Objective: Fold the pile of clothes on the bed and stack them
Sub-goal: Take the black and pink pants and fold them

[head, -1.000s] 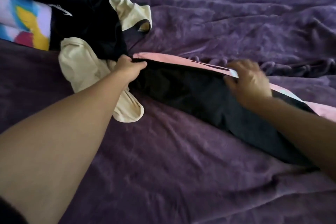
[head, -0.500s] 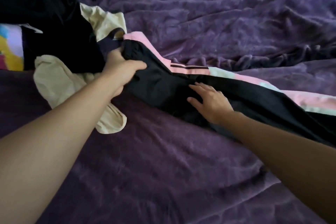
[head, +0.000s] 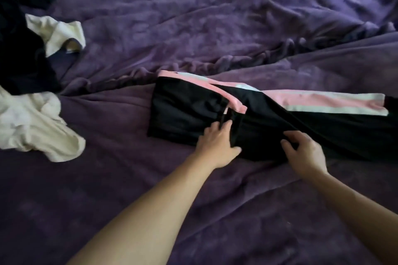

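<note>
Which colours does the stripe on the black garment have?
Pink, bordered by pale whitish bands. The stripe on the black garment shows best in the head view.

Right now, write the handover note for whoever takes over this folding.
Left grip: flat, pressing the folded-over left end of the black pants.
Right grip: fingers curled on the pants' near edge; pinch unclear.
Pants lie across the purple blanket, striped leg stretched out right.
Done: first fold only.
Left: finish the pants, start a stack, then fold the cream garment and dark clothes piled at left.
</note>
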`<state>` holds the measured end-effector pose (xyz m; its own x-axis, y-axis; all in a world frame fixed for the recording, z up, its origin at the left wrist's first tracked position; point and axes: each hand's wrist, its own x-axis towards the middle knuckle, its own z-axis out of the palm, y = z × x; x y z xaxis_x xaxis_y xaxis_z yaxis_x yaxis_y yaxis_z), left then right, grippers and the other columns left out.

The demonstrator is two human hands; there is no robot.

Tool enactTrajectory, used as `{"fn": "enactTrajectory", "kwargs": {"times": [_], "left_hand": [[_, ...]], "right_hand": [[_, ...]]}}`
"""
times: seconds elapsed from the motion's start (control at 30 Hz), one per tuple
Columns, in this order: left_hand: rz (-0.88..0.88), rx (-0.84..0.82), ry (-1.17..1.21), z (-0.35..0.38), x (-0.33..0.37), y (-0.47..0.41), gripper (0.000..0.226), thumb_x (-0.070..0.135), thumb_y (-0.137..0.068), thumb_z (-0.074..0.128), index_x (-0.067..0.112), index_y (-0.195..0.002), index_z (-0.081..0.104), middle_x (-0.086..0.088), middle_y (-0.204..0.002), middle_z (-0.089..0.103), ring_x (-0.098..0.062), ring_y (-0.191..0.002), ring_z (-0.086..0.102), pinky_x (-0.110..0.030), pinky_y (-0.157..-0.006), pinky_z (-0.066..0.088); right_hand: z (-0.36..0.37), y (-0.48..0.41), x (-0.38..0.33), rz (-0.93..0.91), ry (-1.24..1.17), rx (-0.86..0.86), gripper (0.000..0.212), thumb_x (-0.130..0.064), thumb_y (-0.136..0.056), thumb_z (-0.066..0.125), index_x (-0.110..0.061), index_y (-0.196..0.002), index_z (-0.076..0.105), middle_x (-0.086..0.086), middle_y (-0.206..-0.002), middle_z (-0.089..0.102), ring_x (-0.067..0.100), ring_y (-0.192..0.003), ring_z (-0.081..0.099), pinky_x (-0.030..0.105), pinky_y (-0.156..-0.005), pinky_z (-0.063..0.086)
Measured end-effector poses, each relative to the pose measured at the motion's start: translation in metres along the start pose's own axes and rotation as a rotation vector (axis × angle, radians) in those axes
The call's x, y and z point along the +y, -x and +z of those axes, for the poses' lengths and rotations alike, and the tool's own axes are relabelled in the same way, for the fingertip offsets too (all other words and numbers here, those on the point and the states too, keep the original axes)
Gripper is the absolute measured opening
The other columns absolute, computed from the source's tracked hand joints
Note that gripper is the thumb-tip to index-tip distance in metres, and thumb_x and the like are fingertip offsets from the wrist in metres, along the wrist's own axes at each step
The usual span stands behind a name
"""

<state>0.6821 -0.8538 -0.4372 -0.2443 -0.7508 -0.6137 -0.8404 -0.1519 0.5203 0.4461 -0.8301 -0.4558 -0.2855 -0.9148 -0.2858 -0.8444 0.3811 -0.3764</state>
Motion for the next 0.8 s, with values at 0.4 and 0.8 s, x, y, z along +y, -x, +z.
{"fn": "enactTrajectory", "kwargs": {"times": [0.4, 0.8], "left_hand": [[0.091, 0.174, -0.349, 0.082, 0.098, -0.052, 0.059, 0.033, -0.09, 0.055, 0.029, -0.144, 0.032, -0.008, -0.153, 0.021, -0.029, -0.133, 0.03, -0.044, -0.101, 0.035], [0.04, 0.317, -0.159, 0.056, 0.117, -0.049, 0.031, 0.022, -0.089, 0.058, 0.018, -0.12, 0.06, -0.002, -0.12, 0.054, -0.024, -0.109, 0.055, -0.037, -0.085, 0.045]], "right_hand": [[-0.131, -0.096, 0.177, 0.43, -0.058, 0.192, 0.082, -0.052, -0.078, 0.07, -0.017, -0.143, 0.036, 0.011, -0.144, 0.043, 0.033, -0.13, 0.041, 0.048, -0.106, 0.037], [-0.18, -0.097, 0.175, 0.393, -0.378, 0.102, 0.043, -0.048, -0.066, 0.079, -0.025, -0.099, 0.064, 0.0, -0.095, 0.07, 0.022, -0.086, 0.067, 0.047, -0.081, 0.057]]}}
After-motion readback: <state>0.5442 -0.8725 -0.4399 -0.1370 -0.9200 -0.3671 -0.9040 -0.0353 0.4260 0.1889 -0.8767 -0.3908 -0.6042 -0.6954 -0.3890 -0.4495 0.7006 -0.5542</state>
